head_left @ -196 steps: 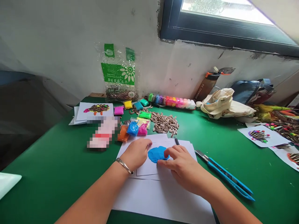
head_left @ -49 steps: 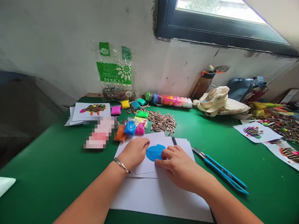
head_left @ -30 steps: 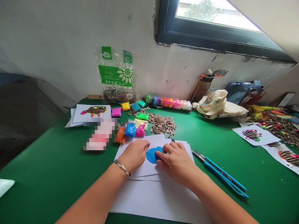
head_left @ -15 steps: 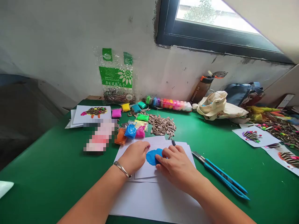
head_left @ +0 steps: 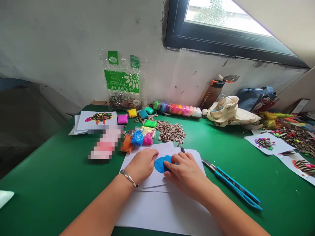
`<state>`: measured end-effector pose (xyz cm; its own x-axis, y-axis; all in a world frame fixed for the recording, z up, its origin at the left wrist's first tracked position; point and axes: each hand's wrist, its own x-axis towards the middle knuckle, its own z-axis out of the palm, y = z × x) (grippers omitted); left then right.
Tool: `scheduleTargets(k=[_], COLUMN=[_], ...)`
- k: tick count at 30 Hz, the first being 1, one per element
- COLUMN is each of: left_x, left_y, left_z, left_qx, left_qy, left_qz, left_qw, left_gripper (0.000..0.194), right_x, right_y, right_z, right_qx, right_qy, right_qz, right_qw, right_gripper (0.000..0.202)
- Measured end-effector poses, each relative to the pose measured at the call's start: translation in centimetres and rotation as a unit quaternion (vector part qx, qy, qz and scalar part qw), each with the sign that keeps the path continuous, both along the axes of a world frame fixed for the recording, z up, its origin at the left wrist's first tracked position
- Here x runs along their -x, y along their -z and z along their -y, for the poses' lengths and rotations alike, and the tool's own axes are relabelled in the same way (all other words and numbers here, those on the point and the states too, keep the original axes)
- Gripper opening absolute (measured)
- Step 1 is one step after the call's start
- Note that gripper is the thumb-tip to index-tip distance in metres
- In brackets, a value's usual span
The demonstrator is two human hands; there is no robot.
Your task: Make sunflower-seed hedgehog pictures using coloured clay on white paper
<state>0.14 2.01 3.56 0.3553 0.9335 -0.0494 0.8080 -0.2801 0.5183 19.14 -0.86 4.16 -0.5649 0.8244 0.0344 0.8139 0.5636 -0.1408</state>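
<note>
A flattened patch of blue modelling clay [head_left: 159, 164] lies on a small sheet of white paper [head_left: 152, 181], which rests on larger white sheets. Its right part is hidden under my right hand [head_left: 183, 168], whose bent fingers press on the clay with the index fingertip on top. My left hand [head_left: 143, 164], with a silver bangle at the wrist, is closed at the left of the clay. Its fingers are curled at the small sheet, thumb and index close together near the clay's upper left edge. A dark pen tip [head_left: 182, 149] shows behind my right hand.
A blue utility knife [head_left: 237, 183] lies at right, blade out. Behind the paper are clay packets [head_left: 137, 138] and a pile of sunflower seeds [head_left: 171, 131]. A seed bag [head_left: 123, 85] leans on the wall. Finished seed pictures [head_left: 98, 119] lie left and right.
The small sheet with the blue clay has shifted very slightly to the right. Both hands keep nearly the same places, my right fingers still on the clay.
</note>
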Motion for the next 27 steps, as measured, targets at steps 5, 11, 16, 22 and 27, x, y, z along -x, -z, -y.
scheduleTargets(k=[5,11,16,22,27], left_x=[-0.1,-0.1,-0.1,0.0,0.0], left_y=[0.0,0.0,-0.1,0.1,0.2], left_z=[0.0,0.1,0.1,0.1,0.0], left_qx=[0.001,0.004,0.005,-0.001,-0.003], left_qy=[0.002,0.004,0.004,0.008,0.009], left_qz=[0.000,0.001,0.001,-0.001,0.000], left_qw=[1.000,1.000,1.000,1.000,1.000], left_gripper=[0.028,0.029,0.029,0.029,0.029], right_x=[0.2,0.1,-0.1,0.1,-0.6], right_y=[0.5,0.1,0.5,0.5,-0.4], right_z=[-0.2,-0.3,-0.7,-1.1,-0.6], right_qx=[-0.014,0.000,-0.018,-0.004,0.018], right_qy=[0.006,0.008,0.013,0.021,0.029], right_qz=[-0.008,-0.019,-0.015,-0.011,-0.038], right_qw=[1.000,1.000,1.000,1.000,0.999], right_gripper=[0.024,0.023,0.024,0.023,0.025])
